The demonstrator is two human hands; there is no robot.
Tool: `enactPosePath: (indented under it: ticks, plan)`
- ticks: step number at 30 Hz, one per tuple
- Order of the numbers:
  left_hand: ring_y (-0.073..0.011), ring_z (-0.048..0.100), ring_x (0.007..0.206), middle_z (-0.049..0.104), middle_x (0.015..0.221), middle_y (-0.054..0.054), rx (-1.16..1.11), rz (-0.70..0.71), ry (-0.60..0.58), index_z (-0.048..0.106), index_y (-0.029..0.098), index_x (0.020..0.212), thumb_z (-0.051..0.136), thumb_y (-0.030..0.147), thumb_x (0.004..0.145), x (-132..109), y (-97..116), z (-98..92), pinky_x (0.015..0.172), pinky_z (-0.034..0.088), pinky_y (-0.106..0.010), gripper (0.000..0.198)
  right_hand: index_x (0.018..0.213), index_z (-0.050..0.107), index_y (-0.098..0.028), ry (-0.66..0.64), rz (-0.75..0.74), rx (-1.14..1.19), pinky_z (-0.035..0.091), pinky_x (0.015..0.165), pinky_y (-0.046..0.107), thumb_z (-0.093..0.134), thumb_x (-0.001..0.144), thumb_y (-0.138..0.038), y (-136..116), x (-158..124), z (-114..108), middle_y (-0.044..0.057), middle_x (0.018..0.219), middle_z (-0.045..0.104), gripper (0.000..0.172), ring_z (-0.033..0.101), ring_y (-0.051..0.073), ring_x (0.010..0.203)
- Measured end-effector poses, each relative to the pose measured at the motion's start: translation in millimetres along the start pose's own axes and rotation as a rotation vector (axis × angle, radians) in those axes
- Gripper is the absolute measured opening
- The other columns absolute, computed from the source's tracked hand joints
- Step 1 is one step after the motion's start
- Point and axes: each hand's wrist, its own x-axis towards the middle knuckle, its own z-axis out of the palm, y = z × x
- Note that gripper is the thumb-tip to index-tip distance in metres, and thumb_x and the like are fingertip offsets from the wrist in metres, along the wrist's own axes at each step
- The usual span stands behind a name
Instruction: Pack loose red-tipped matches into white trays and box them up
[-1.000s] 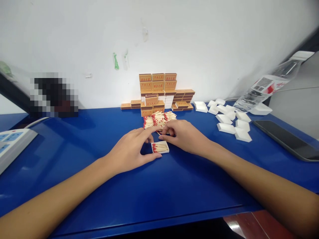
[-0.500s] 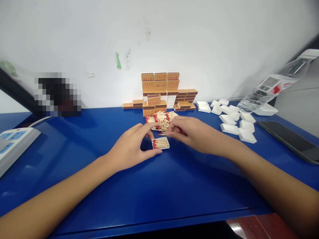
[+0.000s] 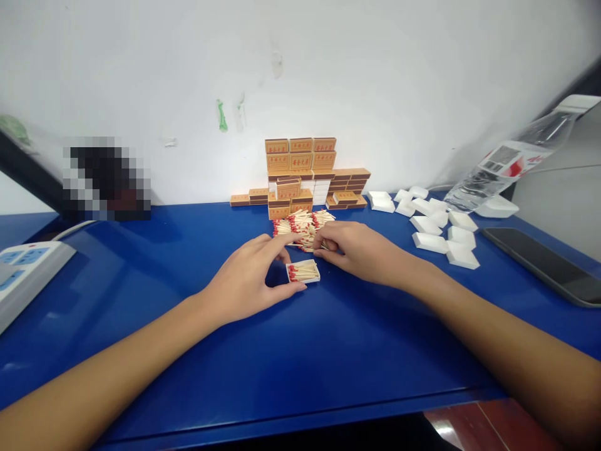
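Observation:
A small white matchbox tray (image 3: 312,281) lies on the blue table, with red-tipped matches (image 3: 303,271) inside. My left hand (image 3: 246,275) curves round the tray's left end, thumb at its front edge and other fingers at its back corner. Its index finger reaches over toward the loose match pile (image 3: 300,220) behind the tray. At the right side of that pile, my right hand (image 3: 357,250) is closed in a pinch. Matchsticks show at its fingertips, though the fingers hide most of them.
Stacked matchboxes (image 3: 300,161) stand against the wall behind the pile. Several white trays (image 3: 429,242) lie scattered at the right, near a tilted plastic bottle (image 3: 509,160) and a dark phone (image 3: 544,263). A white power strip (image 3: 35,269) is at the left.
My right hand has shifted slightly left, its pinched fingers staying at the pile's edge. The left hand and the tray stay nearly in place. The whole view has moved a little.

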Motion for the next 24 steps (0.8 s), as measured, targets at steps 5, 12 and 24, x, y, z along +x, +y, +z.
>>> enactPosePath:
  ticks: [5,12,24]
  plan:
    - [-0.0244,0.064,0.103,0.074,0.106,-0.001,0.000,-0.014,-0.031,0.047,0.023,0.146,0.080,0.041,0.090,-0.2,-0.1,0.1,0.094,0.053,-0.043,0.067,0.089,0.062,-0.019,-0.070,0.030,0.011,0.034,0.067,0.029,0.059,0.101,-0.021,-1.5,-1.2,-0.2,0.004,0.085,0.066,0.012,0.054,0.017,0.074]
    - [-0.0243,0.064,0.103,0.073,0.107,-0.001,0.003,-0.026,-0.043,0.045,0.024,0.148,0.080,0.041,0.090,-1.0,-1.6,1.7,0.093,0.054,-0.043,0.070,0.093,0.060,-0.019,-0.092,0.034,0.017,0.037,0.068,0.030,0.053,0.106,-0.028,-8.2,-7.7,-14.2,0.007,0.092,0.067,0.017,0.057,0.019,0.078]
    - [-0.0247,0.065,0.103,0.074,0.107,-0.001,0.018,0.034,-0.014,0.045,0.024,0.148,0.080,0.040,0.091,0.2,1.4,2.2,0.094,0.052,-0.043,0.069,0.092,0.062,-0.019,-0.004,-0.135,0.068,0.041,0.073,0.030,0.057,0.102,-0.018,-29.3,-12.0,-9.2,0.005,0.096,0.069,0.011,0.061,0.018,0.082]
